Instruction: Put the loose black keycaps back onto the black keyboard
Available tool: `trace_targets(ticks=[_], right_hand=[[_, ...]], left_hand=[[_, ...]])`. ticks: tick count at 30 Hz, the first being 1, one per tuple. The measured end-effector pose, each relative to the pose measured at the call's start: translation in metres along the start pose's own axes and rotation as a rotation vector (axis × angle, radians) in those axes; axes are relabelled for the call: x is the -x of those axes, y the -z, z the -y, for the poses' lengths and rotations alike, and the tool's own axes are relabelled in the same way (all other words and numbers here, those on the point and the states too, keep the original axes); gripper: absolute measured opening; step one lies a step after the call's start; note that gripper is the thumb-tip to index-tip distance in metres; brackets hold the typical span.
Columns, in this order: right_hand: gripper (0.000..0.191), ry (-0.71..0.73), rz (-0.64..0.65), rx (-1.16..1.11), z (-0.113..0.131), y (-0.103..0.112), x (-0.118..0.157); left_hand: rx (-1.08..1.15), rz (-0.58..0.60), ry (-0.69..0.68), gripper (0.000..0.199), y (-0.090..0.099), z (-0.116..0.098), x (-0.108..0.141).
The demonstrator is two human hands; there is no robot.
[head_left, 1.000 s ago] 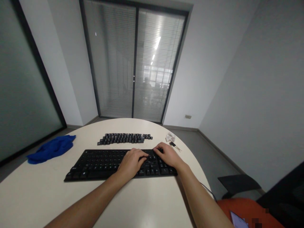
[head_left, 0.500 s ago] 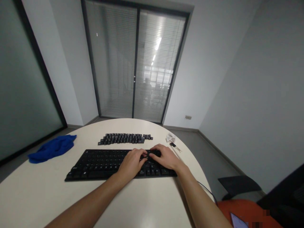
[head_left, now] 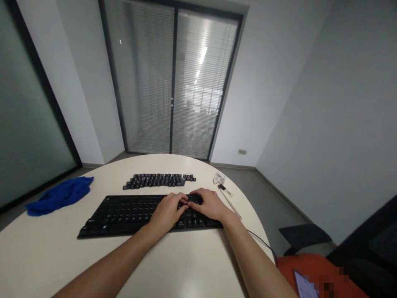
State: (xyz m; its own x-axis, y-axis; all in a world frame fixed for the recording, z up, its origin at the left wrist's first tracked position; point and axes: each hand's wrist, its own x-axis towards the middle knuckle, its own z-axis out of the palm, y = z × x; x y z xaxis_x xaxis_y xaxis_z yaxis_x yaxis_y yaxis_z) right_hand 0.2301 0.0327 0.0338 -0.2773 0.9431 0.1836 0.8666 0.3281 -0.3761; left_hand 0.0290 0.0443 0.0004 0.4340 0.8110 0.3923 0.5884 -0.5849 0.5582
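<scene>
A black keyboard point(head_left: 130, 211) lies across the pale round table. Over its right half, my left hand point(head_left: 169, 211) and my right hand point(head_left: 208, 203) rest close together, thumbs and fingertips nearly meeting. The fingers of both hands are curled toward the same spot on the keys; whatever is between them is too small and hidden to make out. Behind the keyboard, loose black keycaps point(head_left: 155, 180) stand in several rows, with a few small ones at the right end.
A blue cloth point(head_left: 60, 195) lies at the table's left. Crumpled white material point(head_left: 218, 178), a small black item point(head_left: 222, 187) and a thin stick point(head_left: 230, 203) are on the right. A cable runs off the right edge, near an orange chair point(head_left: 313, 271) holding a phone point(head_left: 305, 285).
The camera view has shifted a little, so everything sits slightly further left. My fingers and thumbs have drawn a bit closer together over the keys.
</scene>
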Motion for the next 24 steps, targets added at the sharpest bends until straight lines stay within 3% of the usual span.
trace_targets(ticks=[24], right_hand=[[0.049,-0.082,0.039,-0.026,-0.0018,-0.0052,-0.0031]], left_hand=[[-0.017,0.032,0.027,0.011,0.004,-0.0041,-0.0015]])
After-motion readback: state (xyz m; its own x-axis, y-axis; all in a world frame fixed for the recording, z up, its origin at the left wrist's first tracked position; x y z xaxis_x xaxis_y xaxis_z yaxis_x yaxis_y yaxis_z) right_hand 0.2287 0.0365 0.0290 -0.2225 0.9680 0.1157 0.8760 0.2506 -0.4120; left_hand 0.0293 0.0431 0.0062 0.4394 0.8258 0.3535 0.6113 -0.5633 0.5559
